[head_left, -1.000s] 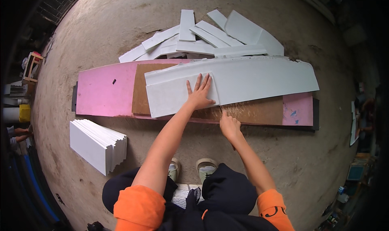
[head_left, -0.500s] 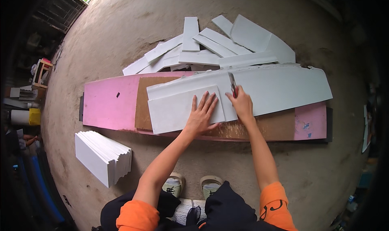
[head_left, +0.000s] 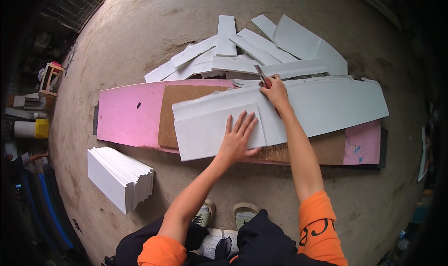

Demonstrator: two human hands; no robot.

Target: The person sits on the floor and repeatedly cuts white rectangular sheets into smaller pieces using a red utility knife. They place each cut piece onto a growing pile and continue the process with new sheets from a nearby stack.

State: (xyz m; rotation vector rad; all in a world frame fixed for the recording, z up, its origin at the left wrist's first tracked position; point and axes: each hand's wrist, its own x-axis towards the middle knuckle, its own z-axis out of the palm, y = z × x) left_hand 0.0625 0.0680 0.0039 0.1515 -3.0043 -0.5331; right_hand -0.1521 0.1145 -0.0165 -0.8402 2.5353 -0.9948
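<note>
My left hand (head_left: 237,142) lies flat with fingers spread on a white rectangular panel (head_left: 198,134). That panel rests on a long white sheet (head_left: 340,98) with a ragged far edge. In my right hand (head_left: 276,93) is a utility knife (head_left: 263,77) with a red handle, its tip pointing away from me. The knife is at the sheet's far edge, just beyond the panel's right side; whether its blade touches the sheet I cannot tell. Beneath the sheet are a brown board (head_left: 171,119) and a long pink board (head_left: 128,110).
Several white offcuts (head_left: 226,37) lie heaped beyond the boards. A stack of white rectangular pieces (head_left: 109,177) stands on the concrete floor (head_left: 140,42) at near left. A small dark piece (head_left: 138,105) sits on the pink board. Another person's arm (head_left: 38,157) shows at far left.
My right hand has moved away from me with the knife, from over the sheet to its far edge. My left hand still presses on the rectangular panel. The whole view has shifted slightly.
</note>
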